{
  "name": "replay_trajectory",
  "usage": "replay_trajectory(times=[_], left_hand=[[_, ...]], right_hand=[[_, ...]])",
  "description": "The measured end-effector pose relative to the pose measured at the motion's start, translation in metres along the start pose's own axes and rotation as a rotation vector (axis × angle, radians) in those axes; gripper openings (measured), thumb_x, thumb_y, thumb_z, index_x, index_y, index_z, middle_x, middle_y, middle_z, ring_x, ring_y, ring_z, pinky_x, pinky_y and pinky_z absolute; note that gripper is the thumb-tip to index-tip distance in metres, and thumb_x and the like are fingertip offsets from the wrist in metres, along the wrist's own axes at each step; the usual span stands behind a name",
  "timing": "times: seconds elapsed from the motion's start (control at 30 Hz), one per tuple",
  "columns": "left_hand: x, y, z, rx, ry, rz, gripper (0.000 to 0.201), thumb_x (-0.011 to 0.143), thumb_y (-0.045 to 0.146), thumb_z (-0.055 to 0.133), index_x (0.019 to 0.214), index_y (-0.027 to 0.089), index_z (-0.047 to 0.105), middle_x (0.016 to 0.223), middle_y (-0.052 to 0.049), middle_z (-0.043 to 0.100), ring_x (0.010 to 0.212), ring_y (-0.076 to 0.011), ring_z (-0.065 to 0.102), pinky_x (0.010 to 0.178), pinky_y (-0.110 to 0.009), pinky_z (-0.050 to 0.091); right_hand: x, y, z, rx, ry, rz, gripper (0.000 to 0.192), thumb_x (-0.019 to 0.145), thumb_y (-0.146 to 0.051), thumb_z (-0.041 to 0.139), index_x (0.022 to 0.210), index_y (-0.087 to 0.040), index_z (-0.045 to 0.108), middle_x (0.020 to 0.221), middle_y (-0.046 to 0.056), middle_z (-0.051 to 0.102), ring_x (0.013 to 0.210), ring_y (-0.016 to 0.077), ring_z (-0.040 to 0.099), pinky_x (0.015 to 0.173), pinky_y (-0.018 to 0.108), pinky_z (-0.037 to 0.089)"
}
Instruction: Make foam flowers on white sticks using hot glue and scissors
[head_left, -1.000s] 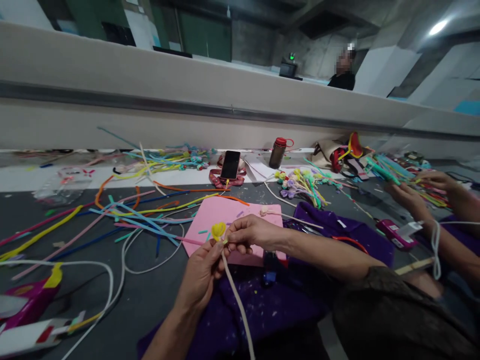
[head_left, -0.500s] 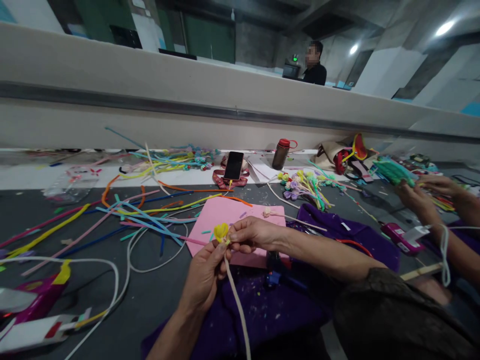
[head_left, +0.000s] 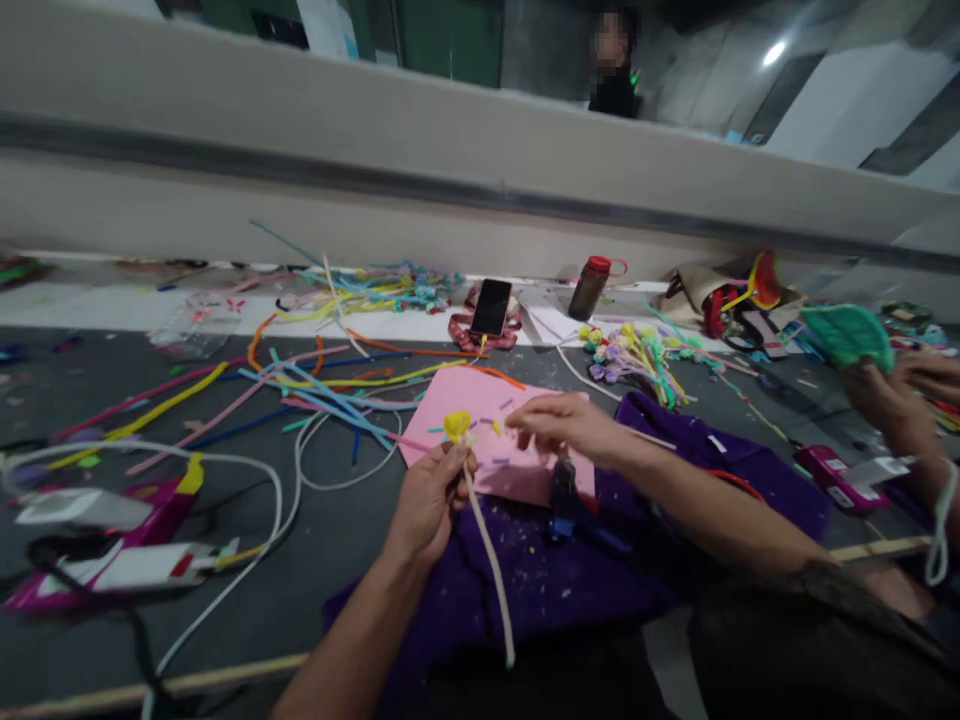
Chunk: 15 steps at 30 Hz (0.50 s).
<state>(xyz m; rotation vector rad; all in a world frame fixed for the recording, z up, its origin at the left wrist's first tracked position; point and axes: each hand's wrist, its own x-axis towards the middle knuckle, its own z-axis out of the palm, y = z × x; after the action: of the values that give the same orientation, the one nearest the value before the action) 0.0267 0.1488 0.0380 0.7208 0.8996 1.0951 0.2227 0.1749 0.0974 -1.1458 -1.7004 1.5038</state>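
My left hand [head_left: 433, 500] pinches a yellow flower [head_left: 456, 427], made of fuzzy pipe cleaner, just below its head. Its long cream stem [head_left: 489, 555] hangs down toward me over the purple cloth [head_left: 540, 590]. To the right, my right hand [head_left: 568, 428] hovers above the pink sheet [head_left: 480, 392], apart from the flower. Its fingers are bent and spread, and I see nothing between them. Small purple and yellow scraps [head_left: 496, 428] lie on the sheet by those fingertips. A dark tool with blue handles [head_left: 559, 525] rests at the sheet's near edge.
Loose pipe cleaners [head_left: 315, 400] spread across the left. Two magenta-white glue guns [head_left: 154, 520] with cables lie nearer. Behind are a phone [head_left: 491, 305], a red-capped bottle [head_left: 590, 287] and a flower bunch [head_left: 630, 355]. At right, a co-worker's hands hold a green piece [head_left: 847, 335].
My right hand has let go of the flower and moved right over the pink sheet. The left hand still holds the flower. The camera view has tilted down and shifted left.
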Motion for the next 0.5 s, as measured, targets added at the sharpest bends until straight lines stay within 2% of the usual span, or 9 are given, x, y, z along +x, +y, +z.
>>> replay_trajectory(times=[0.1, 0.2, 0.33, 0.4, 0.5], left_hand=[[0.0, -0.003, -0.001, -0.001, -0.037, -0.013, 0.027, 0.074, 0.037, 0.061, 0.066, 0.013, 0.056, 0.049, 0.005, 0.046, 0.039, -0.0014, 0.033, 0.036, -0.013, 0.023], [0.0, -0.008, 0.002, 0.057, -0.085, -0.023, 0.025, 0.074, 0.036, 0.061, 0.072, 0.012, 0.06, 0.063, 0.0, 0.057, 0.044, -0.0016, 0.04, 0.039, -0.013, 0.028], [-0.001, -0.017, 0.009, 0.166, -0.178, -0.118, 0.026, 0.076, 0.037, 0.059, 0.079, 0.011, 0.06, 0.073, -0.004, 0.064, 0.043, -0.001, 0.041, 0.038, -0.013, 0.027], [-0.002, -0.022, 0.014, 0.209, -0.176, -0.148, 0.026, 0.076, 0.037, 0.059, 0.077, 0.011, 0.058, 0.074, -0.005, 0.065, 0.044, -0.0023, 0.046, 0.038, -0.013, 0.028], [-0.005, -0.03, 0.021, 0.263, -0.138, -0.171, 0.024, 0.072, 0.036, 0.062, 0.074, 0.012, 0.055, 0.08, -0.008, 0.067, 0.066, -0.0117, 0.062, 0.046, -0.014, 0.037]], right_hand=[[-0.043, 0.009, -0.023, -0.16, 0.168, -0.038, 0.024, 0.082, -0.034, 0.053, 0.094, -0.016, 0.062, 0.071, 0.0, 0.062, 0.05, 0.0069, 0.053, 0.043, 0.017, 0.038], [-0.084, 0.027, -0.035, -0.499, 0.175, -0.026, 0.025, 0.083, -0.035, 0.052, 0.095, -0.016, 0.062, 0.08, 0.003, 0.064, 0.061, 0.0112, 0.058, 0.055, 0.022, 0.044], [-0.114, 0.054, -0.025, -0.93, 0.14, -0.082, 0.036, 0.08, -0.04, 0.054, 0.108, -0.017, 0.057, 0.106, 0.01, 0.06, 0.095, 0.0224, 0.056, 0.08, 0.035, 0.045], [-0.118, 0.065, -0.017, -1.056, 0.119, -0.101, 0.045, 0.079, -0.044, 0.055, 0.113, -0.016, 0.054, 0.112, 0.012, 0.058, 0.101, 0.0257, 0.054, 0.084, 0.039, 0.044], [-0.118, 0.079, -0.005, -1.146, 0.099, -0.116, 0.049, 0.078, -0.046, 0.055, 0.116, -0.016, 0.051, 0.11, 0.013, 0.057, 0.098, 0.0262, 0.055, 0.082, 0.039, 0.046]])
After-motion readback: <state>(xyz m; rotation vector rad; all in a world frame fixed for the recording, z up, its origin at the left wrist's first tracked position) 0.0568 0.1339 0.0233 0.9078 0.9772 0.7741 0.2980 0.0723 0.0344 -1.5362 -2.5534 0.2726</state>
